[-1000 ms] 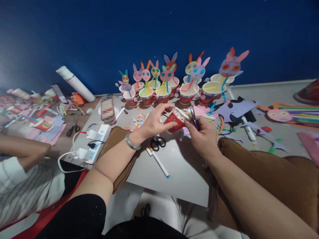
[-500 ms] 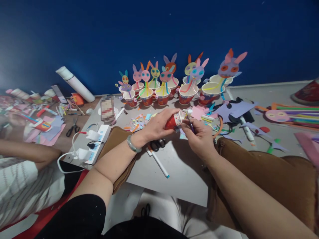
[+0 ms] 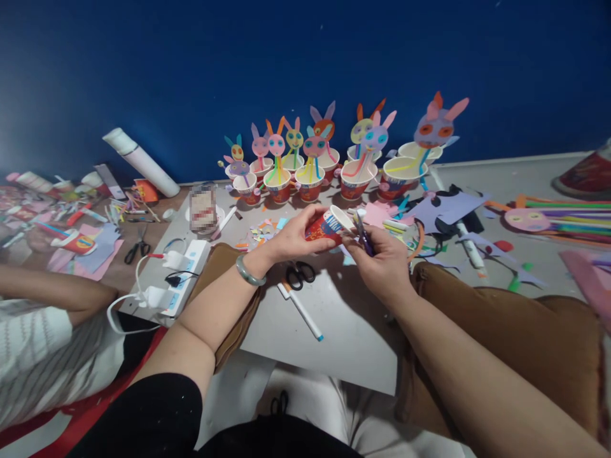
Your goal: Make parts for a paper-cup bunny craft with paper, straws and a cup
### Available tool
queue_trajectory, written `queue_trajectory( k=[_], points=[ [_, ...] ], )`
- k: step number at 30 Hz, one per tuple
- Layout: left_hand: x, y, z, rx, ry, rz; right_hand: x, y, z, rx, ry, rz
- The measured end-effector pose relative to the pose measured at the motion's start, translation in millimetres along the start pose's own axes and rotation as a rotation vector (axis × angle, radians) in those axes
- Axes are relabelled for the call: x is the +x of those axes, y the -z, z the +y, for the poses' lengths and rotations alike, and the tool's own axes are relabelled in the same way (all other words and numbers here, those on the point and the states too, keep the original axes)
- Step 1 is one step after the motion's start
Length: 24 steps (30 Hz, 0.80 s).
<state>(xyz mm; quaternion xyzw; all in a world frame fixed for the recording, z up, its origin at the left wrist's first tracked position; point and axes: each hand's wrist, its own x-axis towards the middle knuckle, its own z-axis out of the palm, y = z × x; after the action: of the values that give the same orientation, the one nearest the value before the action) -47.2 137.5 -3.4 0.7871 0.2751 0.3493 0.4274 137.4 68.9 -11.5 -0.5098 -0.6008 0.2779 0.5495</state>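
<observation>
My left hand (image 3: 298, 236) is wrapped around a red paper cup (image 3: 322, 228) with blue and white print. The cup lies tilted, its white mouth turned to the right. Close by the rim, my right hand (image 3: 379, 257) grips purple-handled scissors (image 3: 365, 238); the fingers partly hide them. The right fingertips are at the cup's edge. Below the cup, black-handled scissors (image 3: 300, 275) and a white marker (image 3: 303, 313) with a blue end lie on the table.
Several paper cups with rabbit-eared faces (image 3: 312, 149) line the wall. Paper scraps (image 3: 260, 235) lie before them. A power strip (image 3: 187, 277) stands at left, near a co-worker's arm (image 3: 57, 289). Brown cushions (image 3: 506, 343) flank the table; colored strips (image 3: 568, 219) lie right.
The cup has turned in my left hand, so its printed side and mouth show more. The scissors in my right hand have shifted, showing more of the purple handle.
</observation>
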Motion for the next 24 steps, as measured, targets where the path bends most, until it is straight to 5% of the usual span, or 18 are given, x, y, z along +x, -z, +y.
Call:
queue_trajectory(
  k=[4, 17, 24],
  points=[
    [0.2, 0.4, 0.6, 0.038, 0.045, 0.019, -1.0, 0.4, -1.4, -0.029, 0.01, -0.014],
    [0.9, 2.7, -0.1, -0.315, 0.258, 0.032, 1.6, 3.1, -4.2, 0.062, -0.059, 0.023],
    [0.7, 3.1, -2.2, -0.282, 0.282, -0.023, 1.1, 1.9, 0.2, 0.072, -0.047, 0.0]
  ],
)
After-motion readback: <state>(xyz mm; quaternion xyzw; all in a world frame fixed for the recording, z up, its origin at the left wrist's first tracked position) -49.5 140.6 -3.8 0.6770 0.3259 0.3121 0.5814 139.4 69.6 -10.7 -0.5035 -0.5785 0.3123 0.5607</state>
